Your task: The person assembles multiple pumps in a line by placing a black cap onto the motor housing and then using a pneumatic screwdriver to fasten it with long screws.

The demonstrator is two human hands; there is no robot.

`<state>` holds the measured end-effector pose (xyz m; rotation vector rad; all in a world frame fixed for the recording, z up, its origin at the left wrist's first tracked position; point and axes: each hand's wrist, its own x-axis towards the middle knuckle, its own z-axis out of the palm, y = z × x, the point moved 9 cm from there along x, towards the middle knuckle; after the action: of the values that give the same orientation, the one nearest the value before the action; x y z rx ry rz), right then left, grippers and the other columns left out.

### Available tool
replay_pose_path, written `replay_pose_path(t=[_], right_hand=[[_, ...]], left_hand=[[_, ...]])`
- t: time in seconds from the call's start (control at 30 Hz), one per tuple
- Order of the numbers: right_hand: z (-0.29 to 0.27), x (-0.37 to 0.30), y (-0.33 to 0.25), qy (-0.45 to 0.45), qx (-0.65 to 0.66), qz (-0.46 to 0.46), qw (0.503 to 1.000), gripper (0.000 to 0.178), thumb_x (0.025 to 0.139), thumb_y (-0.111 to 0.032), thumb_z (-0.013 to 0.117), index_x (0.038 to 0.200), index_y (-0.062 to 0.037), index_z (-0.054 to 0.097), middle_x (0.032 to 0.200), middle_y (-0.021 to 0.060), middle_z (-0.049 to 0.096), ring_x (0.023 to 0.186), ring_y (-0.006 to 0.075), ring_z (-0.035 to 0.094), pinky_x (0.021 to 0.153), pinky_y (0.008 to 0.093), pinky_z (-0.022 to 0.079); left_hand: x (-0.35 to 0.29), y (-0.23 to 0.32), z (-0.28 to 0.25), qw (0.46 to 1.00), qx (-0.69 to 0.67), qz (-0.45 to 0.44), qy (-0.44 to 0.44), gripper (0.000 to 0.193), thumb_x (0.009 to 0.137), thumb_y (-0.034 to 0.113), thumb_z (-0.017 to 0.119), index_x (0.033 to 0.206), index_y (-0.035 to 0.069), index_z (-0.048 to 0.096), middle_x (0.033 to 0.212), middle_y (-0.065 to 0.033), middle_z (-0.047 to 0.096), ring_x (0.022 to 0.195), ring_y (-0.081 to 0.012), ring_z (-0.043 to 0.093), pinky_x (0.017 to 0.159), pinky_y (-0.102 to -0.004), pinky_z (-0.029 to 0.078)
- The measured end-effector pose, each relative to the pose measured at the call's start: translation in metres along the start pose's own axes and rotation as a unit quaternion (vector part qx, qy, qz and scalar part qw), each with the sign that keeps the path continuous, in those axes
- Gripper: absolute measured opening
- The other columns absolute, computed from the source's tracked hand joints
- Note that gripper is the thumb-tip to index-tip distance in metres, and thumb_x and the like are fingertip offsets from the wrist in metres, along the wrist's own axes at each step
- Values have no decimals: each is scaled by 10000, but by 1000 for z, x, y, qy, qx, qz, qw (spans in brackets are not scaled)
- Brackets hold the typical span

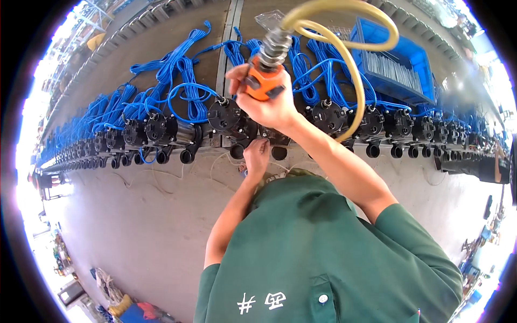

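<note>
My right hand [273, 109] is wrapped round an orange air-powered driver [262, 82], held above the row of pumps. A spring-wrapped fitting joins the driver to a looping yellow air hose [357, 89]. My left hand [257, 157] is lower, against the front of the pump row between two round outlets. Its fingers are bent together, and whatever they hold cannot be made out. Just left of my hands stands a black pump [225, 115] with a blue cable at its top. My right hand and the driver partly cover the pump behind them.
Black pumps line the bench edge on both sides, including one on the right [328, 117]. Coiled blue cables [177, 59] lie behind them. A blue crate [396, 89] holding grey rods stands at the back right. Thin pale cords [156, 180] trail below the bench edge.
</note>
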<state>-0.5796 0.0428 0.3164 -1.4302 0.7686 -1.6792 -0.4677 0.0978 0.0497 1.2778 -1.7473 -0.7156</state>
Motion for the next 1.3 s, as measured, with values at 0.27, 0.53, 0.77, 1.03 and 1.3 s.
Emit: replay_pose_path(t=[0.27,0.53,0.77,1.03,1.3], right_hand=[[-11,-41,2,-6,6,73,997,241,703,8,601,938,32,652,794,45,660,724,102,620,672,272,520],[8,-45,17,-121,-55,64,989,165,706,11,616,869,24,641,772,51,653,695,106,615,655,264,512],[16,-47,19,-132,-57,45,989,262,709,2,623,964,14,683,785,48,672,693,99,617,660,265,523],[-39,-37,-31,-14,20,35,999,269,764,25,602,1028,-11,642,890,61,663,792,115,627,701,259,516],[-95,-44,-82,103,-92,-5,990,168,781,26,629,929,-4,557,769,102,580,570,143,561,520,270,475]], left_hand=[[-5,-15,4,999,38,-14,18,107,820,81,696,899,12,717,815,-148,684,709,-334,674,667,-390,537],[-4,2,1,996,81,33,10,83,809,64,671,865,9,697,854,-138,672,762,-352,656,681,-425,527],[-9,9,0,993,91,71,19,96,804,50,665,892,15,682,835,-153,658,771,-363,650,664,-435,518],[34,112,-106,991,17,64,119,113,844,-13,677,953,-6,704,856,-109,696,709,-192,666,635,-298,536],[246,158,-52,908,204,153,-333,169,839,136,658,923,1,715,832,-169,699,740,-264,679,690,-363,528]])
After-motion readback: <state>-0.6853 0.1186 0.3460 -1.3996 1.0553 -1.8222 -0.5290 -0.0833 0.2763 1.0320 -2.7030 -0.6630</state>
